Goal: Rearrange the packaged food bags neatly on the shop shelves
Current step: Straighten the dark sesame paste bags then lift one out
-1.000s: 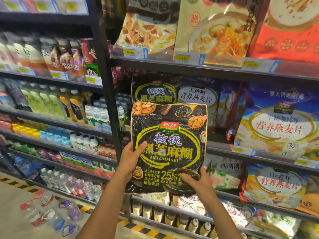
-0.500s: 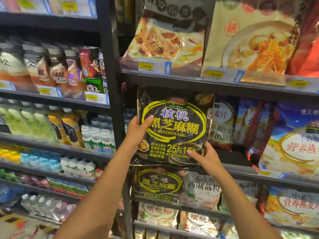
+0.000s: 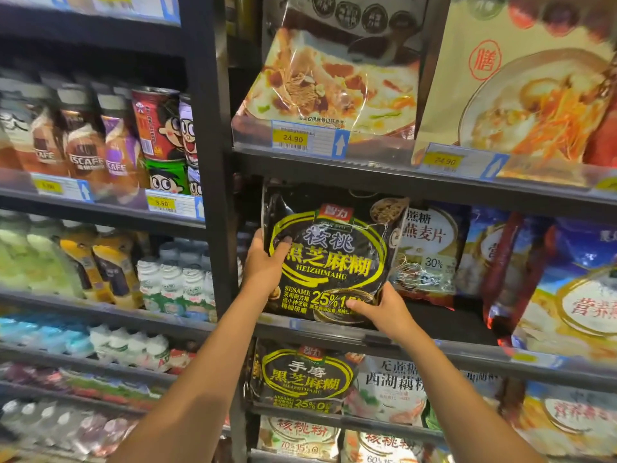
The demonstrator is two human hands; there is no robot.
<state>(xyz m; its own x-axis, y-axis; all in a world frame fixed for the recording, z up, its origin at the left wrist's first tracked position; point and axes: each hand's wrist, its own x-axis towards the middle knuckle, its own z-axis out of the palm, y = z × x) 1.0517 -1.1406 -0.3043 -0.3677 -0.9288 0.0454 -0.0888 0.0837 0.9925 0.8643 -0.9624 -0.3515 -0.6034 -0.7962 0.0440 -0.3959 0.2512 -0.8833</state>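
To the left of the black post (image 3: pixel 208 162), coffee bottles (image 3: pixel 83 152) and cartoon cans (image 3: pixel 160 128) are standing in rows on the drink shelves.

Just to the right of the post, the person's left forearm is rising steeply from the bottom of the view. The left hand (image 3: pixel 267 265) is gripping the left edge of the black sesame bag (image 3: pixel 334 255). Its thumb is lying flat on the front of the bag, and the other fingers are going behind it, out of sight.

The bag is standing upright, face forward, immediately to the right of the post, in the row under the soup bag (image 3: pixel 334 85) and its yellow price tag (image 3: pixel 293 138). Its lower edge is sitting at the front rail of the shelf (image 3: pixel 450 349). I cannot tell if the shelf is carrying its weight. Directly below it, also just right of the post, a second sesame bag (image 3: pixel 303 379) is standing.

Farther right of the post, the right forearm is coming up at a slant toward the left. The right hand (image 3: pixel 384 312) is holding the lower right corner of the bag. The thumb is pressing across the front, and the fingers are hidden below and behind.

Farther again from the post, an oat bag (image 3: pixel 427 252) is touching the right side of the sesame bag. Well to the right of the post, a blue oat bag (image 3: pixel 574 295) is leaning forward.
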